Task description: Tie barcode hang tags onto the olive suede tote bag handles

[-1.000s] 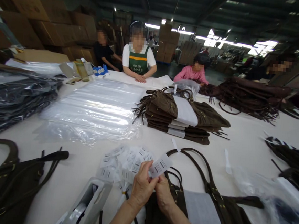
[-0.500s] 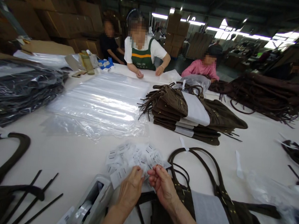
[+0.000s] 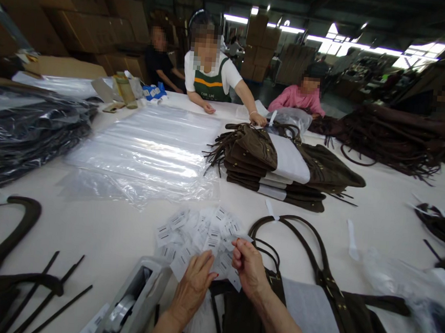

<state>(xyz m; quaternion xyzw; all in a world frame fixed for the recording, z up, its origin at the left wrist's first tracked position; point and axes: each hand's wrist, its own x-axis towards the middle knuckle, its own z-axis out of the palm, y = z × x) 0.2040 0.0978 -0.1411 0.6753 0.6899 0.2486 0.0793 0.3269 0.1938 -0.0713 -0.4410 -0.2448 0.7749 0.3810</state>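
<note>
My left hand (image 3: 192,284) rests with fingers stretched out on a scattered pile of white barcode labels (image 3: 198,231) on the white table (image 3: 98,228). My right hand (image 3: 250,265) pinches one label (image 3: 233,276) at the pile's right edge, over the top of a dark brown handbag (image 3: 272,314) lying in front of me, its handles looping away. A white paper sheet (image 3: 311,317) lies on the bag. A grey tape dispenser (image 3: 130,303) sits just left of my left hand.
A stack of brown fringed bags (image 3: 280,166) stands mid-table beside clear plastic bags (image 3: 150,150). Bagged dark goods (image 3: 25,130) pile at left, more brown bags (image 3: 394,139) far right. A person in a green apron (image 3: 210,78) reaches to the stack; others sit behind.
My hands lowered from holding one label up to the label pile; the left hand spread flat, the right pinched a label. The person opposite reached an arm to the bag stack.
</note>
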